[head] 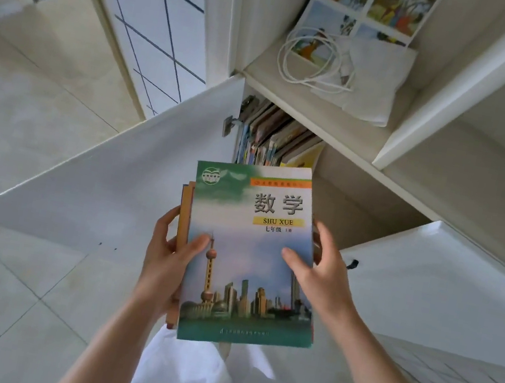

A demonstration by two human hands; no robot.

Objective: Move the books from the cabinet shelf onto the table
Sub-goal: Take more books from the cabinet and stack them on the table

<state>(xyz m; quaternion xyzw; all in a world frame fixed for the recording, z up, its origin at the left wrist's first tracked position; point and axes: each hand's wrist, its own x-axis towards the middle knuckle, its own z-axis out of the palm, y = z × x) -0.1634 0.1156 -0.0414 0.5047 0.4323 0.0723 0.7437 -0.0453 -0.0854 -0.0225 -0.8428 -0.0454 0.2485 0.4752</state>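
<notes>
I hold a small stack of books [249, 258] in front of me, above my legs. The top one is a maths textbook with a city skyline on its cover; an orange-edged book shows under its left side. My left hand [167, 264] grips the stack's left edge, thumb on the cover. My right hand [321, 271] holds the right edge, thumb resting on the cover and fingers curled round the side. More books [273, 141] stand upright in the lower cabinet shelf just beyond. No table is in view.
Two white cabinet doors stand open: the left door [118, 181] and the right door [437, 284]. On the upper shelf [335, 118] lie a coiled white cable [305, 55], papers and a picture sheet. Tiled floor [19, 130] spreads to the left, with a doorway beyond.
</notes>
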